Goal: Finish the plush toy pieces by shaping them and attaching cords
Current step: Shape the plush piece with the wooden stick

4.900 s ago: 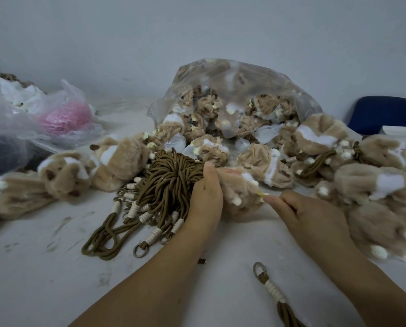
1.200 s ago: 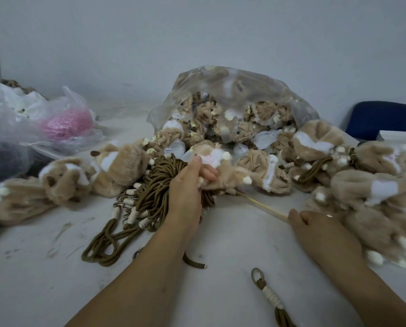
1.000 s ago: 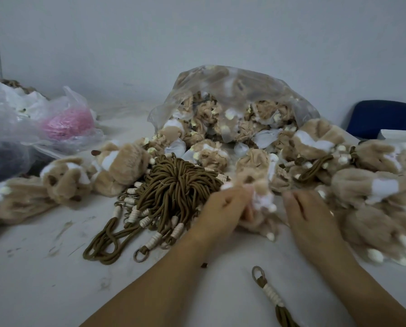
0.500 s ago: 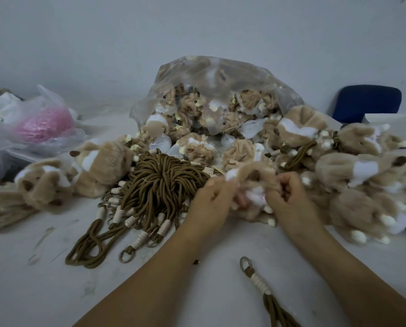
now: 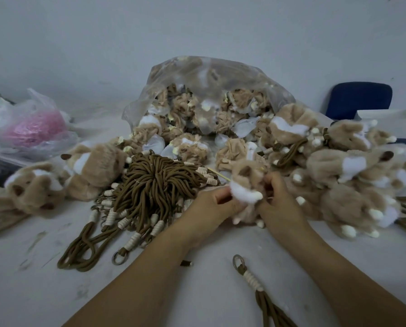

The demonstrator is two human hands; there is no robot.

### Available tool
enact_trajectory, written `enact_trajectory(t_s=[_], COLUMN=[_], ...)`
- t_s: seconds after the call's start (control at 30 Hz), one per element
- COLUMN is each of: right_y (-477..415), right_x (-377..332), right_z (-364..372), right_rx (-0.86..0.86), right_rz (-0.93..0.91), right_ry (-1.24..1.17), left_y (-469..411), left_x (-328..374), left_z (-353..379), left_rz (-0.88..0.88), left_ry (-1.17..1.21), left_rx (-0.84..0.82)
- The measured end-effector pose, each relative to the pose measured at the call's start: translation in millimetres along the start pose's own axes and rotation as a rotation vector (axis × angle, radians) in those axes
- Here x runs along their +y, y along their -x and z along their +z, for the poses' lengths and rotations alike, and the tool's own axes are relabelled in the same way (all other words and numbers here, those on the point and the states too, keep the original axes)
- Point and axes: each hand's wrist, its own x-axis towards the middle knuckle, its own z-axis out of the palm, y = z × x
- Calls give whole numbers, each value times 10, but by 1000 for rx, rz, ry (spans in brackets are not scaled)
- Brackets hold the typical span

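Observation:
A tan and white plush piece (image 5: 246,182) is held just above the table between both hands. My left hand (image 5: 211,206) grips its left side and my right hand (image 5: 279,204) grips its right side, fingers curled into the fur. A thin wooden stick (image 5: 217,173) lies behind the piece, by the cords. A bundle of brown cords (image 5: 154,185) with cream wrapped ends and metal rings lies to the left of my left hand. One single brown cord (image 5: 249,277) with a ring lies on the table near me.
A clear plastic bag (image 5: 209,90) of unshaped plush pieces stands at the back centre. Shaped plush pieces (image 5: 352,175) are heaped at the right, more plush pieces (image 5: 88,168) at the left. A bag with pink filling (image 5: 37,128) sits far left. A blue chair back (image 5: 360,100) stands at the right.
One second ago my left hand alone held the piece, with my right hand spread beside it. Both hands now grip it and it has turned, its white patch facing me.

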Motion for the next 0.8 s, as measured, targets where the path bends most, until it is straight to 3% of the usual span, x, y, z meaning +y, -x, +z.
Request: enact_trajectory(t_s=[0.1,0.23,0.4,0.57,0.67,0.73,0.8], right_y=[4,13,-18,12,20,35,62], right_x=[-12,-37,-44,-75,-102,-119,-119], right_z=[7,30,-36,-21,-5,13,50], right_rx=[-10,-20,150,177,143,89,38], right_rz=[-16,-18,-54,-71,-71,-100,-154], right_ry=[68,49,21,11,19,51,106], left_y=[-6,-14,-74,-86,-28,1,4], left_x=[0,-20,-47,-23,-4,30,33], left_z=[21,19,-66,-78,-32,23,80], left_rz=[-1,11,-16,-55,165,315,244], left_ry=[28,-20,-32,106,-224,-358,-367], left_rx=[84,70,309,392,456,386,276])
